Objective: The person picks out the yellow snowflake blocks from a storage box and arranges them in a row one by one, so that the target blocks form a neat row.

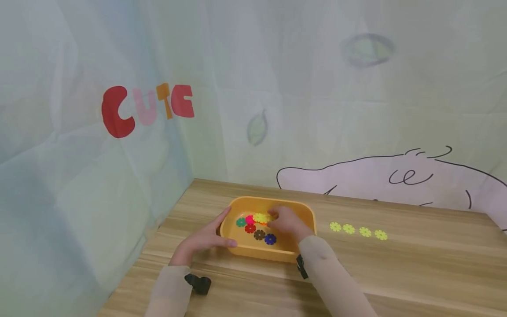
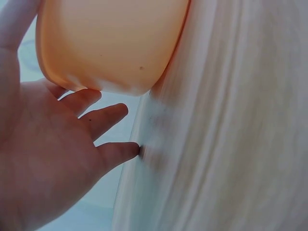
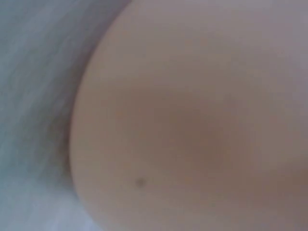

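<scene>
Inside the orange plastic basin (image 1: 263,254), yellow snowflake discs (image 1: 260,218) lie just left of the right hand (image 1: 289,221), nearer it than the left hand (image 1: 202,240). I cannot tell whether the right pinches one; the left grips the basin's left end, thumb on its near rim.

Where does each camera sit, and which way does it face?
Head: on the head, facing forward-down at the bin, discs and table; sleeves, left hand and right hand show.
Left wrist: on that wrist, facing the bin's outer wall and table; palm and fingers show.
Right wrist: on that wrist; blurred skin fills most of it, its target unclear.
Shared: head and left wrist both show bin, table and left hand.
</scene>
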Action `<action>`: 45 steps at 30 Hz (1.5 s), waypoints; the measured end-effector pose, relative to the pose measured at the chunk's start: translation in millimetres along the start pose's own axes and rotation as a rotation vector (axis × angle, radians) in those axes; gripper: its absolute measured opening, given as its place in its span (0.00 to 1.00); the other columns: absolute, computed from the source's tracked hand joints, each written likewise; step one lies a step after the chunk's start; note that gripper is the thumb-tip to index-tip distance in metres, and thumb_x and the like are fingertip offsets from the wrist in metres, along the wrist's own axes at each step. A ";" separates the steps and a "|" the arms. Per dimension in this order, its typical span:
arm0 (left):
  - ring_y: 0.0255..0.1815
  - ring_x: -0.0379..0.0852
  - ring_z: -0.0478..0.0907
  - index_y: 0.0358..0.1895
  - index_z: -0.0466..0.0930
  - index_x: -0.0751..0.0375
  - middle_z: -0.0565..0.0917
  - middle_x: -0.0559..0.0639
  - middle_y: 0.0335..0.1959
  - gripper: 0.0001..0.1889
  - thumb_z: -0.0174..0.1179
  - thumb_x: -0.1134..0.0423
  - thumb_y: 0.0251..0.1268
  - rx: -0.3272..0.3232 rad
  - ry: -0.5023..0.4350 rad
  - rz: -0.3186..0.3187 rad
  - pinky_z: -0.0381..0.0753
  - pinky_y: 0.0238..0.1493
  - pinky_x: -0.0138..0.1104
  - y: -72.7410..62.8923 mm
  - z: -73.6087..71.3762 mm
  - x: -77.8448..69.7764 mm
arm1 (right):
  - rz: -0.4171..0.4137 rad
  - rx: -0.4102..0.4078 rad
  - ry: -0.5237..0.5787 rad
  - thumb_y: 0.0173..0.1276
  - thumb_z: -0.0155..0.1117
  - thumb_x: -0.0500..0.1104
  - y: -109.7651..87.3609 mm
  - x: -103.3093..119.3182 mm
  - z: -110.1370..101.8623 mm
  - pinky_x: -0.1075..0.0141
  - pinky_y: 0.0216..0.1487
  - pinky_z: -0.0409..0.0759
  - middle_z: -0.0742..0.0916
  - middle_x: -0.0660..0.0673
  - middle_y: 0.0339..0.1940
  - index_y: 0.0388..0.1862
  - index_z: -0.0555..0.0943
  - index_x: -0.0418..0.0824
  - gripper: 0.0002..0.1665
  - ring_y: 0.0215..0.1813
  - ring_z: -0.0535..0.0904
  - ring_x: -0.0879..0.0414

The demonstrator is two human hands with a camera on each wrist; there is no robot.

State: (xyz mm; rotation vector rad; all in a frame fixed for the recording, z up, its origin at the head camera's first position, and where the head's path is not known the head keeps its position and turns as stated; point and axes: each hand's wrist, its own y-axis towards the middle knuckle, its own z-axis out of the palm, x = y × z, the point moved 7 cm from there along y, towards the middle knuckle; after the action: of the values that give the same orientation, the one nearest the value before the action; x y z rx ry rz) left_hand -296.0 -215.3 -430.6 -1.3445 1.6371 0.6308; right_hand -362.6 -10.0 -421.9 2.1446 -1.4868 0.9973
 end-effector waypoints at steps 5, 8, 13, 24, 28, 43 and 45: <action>0.77 0.65 0.40 0.79 0.39 0.49 0.42 0.60 0.79 0.59 0.73 0.53 0.49 0.000 0.008 0.008 0.44 0.71 0.64 0.8 0.1 0.3 | 0.003 -0.003 -0.027 0.58 0.67 0.35 0.4 -2.0 0.4 0.51 0.64 0.72 0.83 0.37 0.55 0.56 0.79 0.32 0.25 0.58 0.76 0.43; 0.77 0.64 0.40 0.79 0.39 0.49 0.42 0.59 0.79 0.59 0.73 0.53 0.49 -0.003 0.013 0.007 0.43 0.71 0.64 1.2 -0.2 1.0 | 0.018 0.004 -0.041 0.55 0.69 0.34 0.1 -3.6 1.5 0.51 0.63 0.73 0.83 0.39 0.52 0.54 0.80 0.34 0.24 0.54 0.77 0.45; 0.77 0.65 0.42 0.79 0.39 0.50 0.43 0.60 0.79 0.59 0.74 0.53 0.48 -0.007 0.013 0.012 0.44 0.71 0.63 0.8 -1.0 0.4 | 0.034 0.016 -0.066 0.55 0.71 0.36 0.4 -5.2 3.1 0.54 0.58 0.76 0.84 0.42 0.46 0.50 0.81 0.35 0.21 0.47 0.77 0.49; 0.77 0.64 0.42 0.79 0.40 0.45 0.44 0.58 0.79 0.59 0.74 0.52 0.47 -0.019 0.021 0.006 0.45 0.69 0.65 0.7 -1.3 1.4 | 0.085 0.046 -0.057 0.56 0.72 0.40 0.1 -9.0 4.8 0.55 0.53 0.78 0.84 0.41 0.44 0.48 0.81 0.34 0.21 0.44 0.77 0.50; 0.77 0.64 0.42 0.78 0.40 0.44 0.44 0.57 0.79 0.58 0.73 0.51 0.48 -0.020 0.012 -0.007 0.45 0.69 0.66 0.5 -1.3 1.5 | 0.107 0.048 -0.051 0.57 0.72 0.41 -0.7 -10.2 5.0 0.57 0.52 0.79 0.84 0.42 0.43 0.48 0.81 0.34 0.21 0.42 0.76 0.51; 0.77 0.65 0.41 0.79 0.40 0.46 0.43 0.58 0.79 0.58 0.72 0.51 0.49 -0.021 0.018 -0.013 0.44 0.69 0.65 -0.9 -1.1 0.0 | 0.085 0.039 -0.036 0.54 0.74 0.41 -6.8 -6.0 -0.4 0.57 0.49 0.78 0.82 0.43 0.39 0.45 0.78 0.33 0.22 0.41 0.75 0.51; 0.77 0.64 0.41 0.79 0.40 0.46 0.43 0.58 0.79 0.57 0.72 0.51 0.49 -0.017 0.018 -0.011 0.45 0.70 0.65 -1.2 -0.4 -0.5 | 0.066 0.022 -0.031 0.55 0.73 0.42 -8.1 -4.7 -3.9 0.55 0.52 0.79 0.82 0.43 0.42 0.46 0.78 0.34 0.22 0.42 0.76 0.51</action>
State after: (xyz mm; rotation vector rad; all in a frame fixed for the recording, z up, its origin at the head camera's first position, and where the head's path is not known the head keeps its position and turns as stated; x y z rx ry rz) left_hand -295.0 -215.7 -429.8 -1.3746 1.6404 0.6292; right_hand -357.5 -1.3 -421.7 2.1485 -1.5775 1.0112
